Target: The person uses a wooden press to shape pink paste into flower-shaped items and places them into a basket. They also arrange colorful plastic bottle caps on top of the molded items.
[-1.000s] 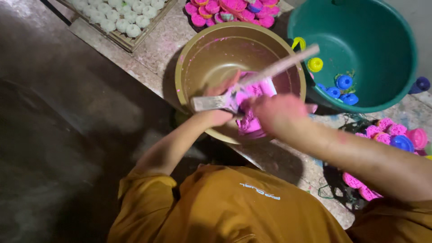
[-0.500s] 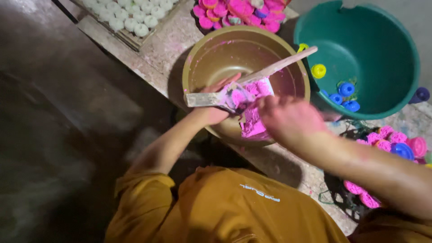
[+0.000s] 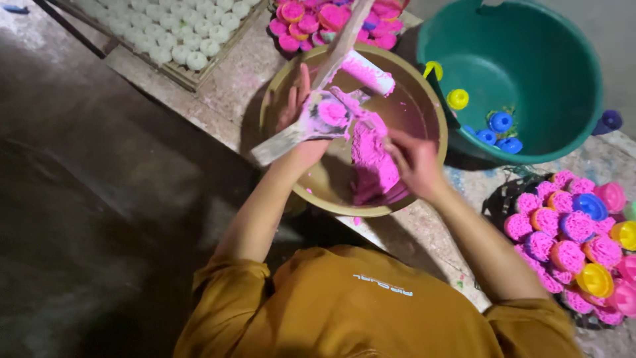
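Note:
My left hand holds a flat wooden mould over a wide tan bowl. The mould's round hollow is packed with pink dough. My right hand rests at the right side of the bowl, fingers curled into a heap of pink dough. A long wooden stick leans across the bowl's far rim. Beside it is a pink-coated block.
A green basin with blue and yellow small cups stands at the right. A basket of pink pieces in coloured cups is at the near right, and another pile of pink pieces lies behind the bowl. A tray of white pieces lies far left.
My right hand has left the mould and dropped onto the dough heap. The left hand has swung the mould's handle towards me, and the stick now points away.

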